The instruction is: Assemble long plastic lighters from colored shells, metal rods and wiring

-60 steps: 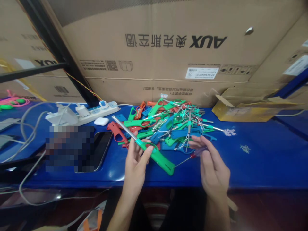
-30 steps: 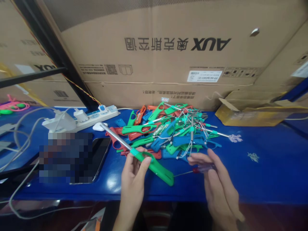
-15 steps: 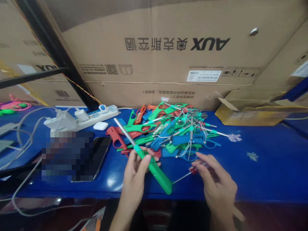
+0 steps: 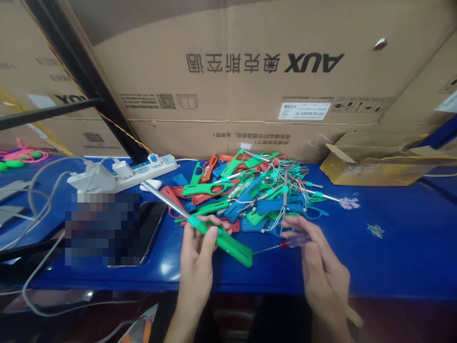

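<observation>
A green plastic stick lighter with a turquoise collar and silver metal tube (image 4: 233,245) lies aslant at the lower centre of the frame, its tube pointing up and left. The left hand (image 4: 197,259) grips it, fingers curled beneath and thumb pressed on top. The right hand (image 4: 325,274), lower right of centre, pinches a thin-shafted screwdriver with a clear purple handle and red collar (image 4: 295,241) between thumb and extended fingers. The screwdriver's tip is at the lighter's lower end; whether it sits in a hole cannot be told. Just above, mid-frame, spreads a jumbled pile of green, blue and red plastic handles, metal tubes and white wires (image 4: 244,197). To its right lie a small heap of lilac bits (image 4: 350,203) and one of pale, thin pieces (image 4: 376,231). At the right edge stands an open brown cardboard box with yellow tape (image 4: 373,166), flaps spread, its inside hidden from view.
</observation>
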A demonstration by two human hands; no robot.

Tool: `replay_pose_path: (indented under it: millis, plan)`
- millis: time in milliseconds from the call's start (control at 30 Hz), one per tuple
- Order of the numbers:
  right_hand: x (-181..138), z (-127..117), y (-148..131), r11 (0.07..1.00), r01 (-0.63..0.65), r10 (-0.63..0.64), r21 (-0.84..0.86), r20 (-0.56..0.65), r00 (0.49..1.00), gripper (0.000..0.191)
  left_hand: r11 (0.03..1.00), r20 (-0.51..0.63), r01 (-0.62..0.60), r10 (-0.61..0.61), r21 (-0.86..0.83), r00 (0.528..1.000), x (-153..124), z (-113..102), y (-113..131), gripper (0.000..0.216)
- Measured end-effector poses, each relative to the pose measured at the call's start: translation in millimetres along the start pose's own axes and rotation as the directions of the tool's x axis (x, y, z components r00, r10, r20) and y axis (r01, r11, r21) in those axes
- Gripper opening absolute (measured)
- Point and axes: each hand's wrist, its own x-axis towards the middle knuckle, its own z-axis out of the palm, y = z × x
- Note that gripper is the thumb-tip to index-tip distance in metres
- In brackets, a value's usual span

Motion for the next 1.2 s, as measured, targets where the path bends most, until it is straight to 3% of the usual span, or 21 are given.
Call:
replay_pose_path:
  millis: [100, 233, 400, 533, 733, 900, 1067, 1200]
  plan:
    - [0.6, 0.9, -0.7, 0.997, -0.029, 0.027, 0.074, 0.029, 0.999, 0.044, 1.000, 0.001, 0.000, 0.000, 0.009, 1.000, 0.3, -0.5, -0.2, 0.020]
    - [1.3, 1.3, -0.5, 0.998, 0.028, -0.027, 0.047, -0.033, 0.999, 0.035, 0.999, 0.002, -0.013, 0.013, 0.052, 1.000, 0.7, -1.7, 0.8, 0.019]
    - [0.2, -2.7, 0.5, 0.998, -0.049, 0.047, 0.040, 0.059, 0.997, 0.045, 0.997, -0.014, -0.010, 0.011, 0.072, 1.000, 0.1, -1.9, 1.9, 0.021]
    - [1.0, -3.1, 0.5, 0.996, 0.043, -0.045, 0.082, 0.025, 0.999, 0.037, 0.998, -0.028, -0.015, 0.017, 0.059, 0.999, -0.7, -1.8, 0.9, 0.020]
    - [-1.7, -0.4, -1.1, 0.992, -0.090, 0.085, 0.094, 0.056, 0.995, 0.047, 0.998, -0.030, -0.017, 0.019, 0.054, 0.999, -1.3, -1.6, 0.1, 0.021]
    - [0.2, -2.5, -0.7, 0.996, 0.026, -0.027, 0.081, 0.007, 1.000, 0.033, 0.998, -0.028, -0.022, 0.024, 0.065, 0.999, -1.8, -1.7, 1.0, 0.021]
    - [0.6, -2.7, -2.5, 0.994, -0.065, 0.058, 0.086, 0.082, 0.995, 0.044, 0.999, -0.036, -0.008, 0.010, 0.046, 0.999, -1.7, -0.4, 3.1, 0.023]
    - [3.5, -2.8, -1.2, 0.989, 0.046, -0.055, 0.137, 0.059, 0.997, 0.034, 0.998, -0.027, -0.007, 0.008, 0.056, 1.000, -1.9, -0.1, 4.1, 0.021]
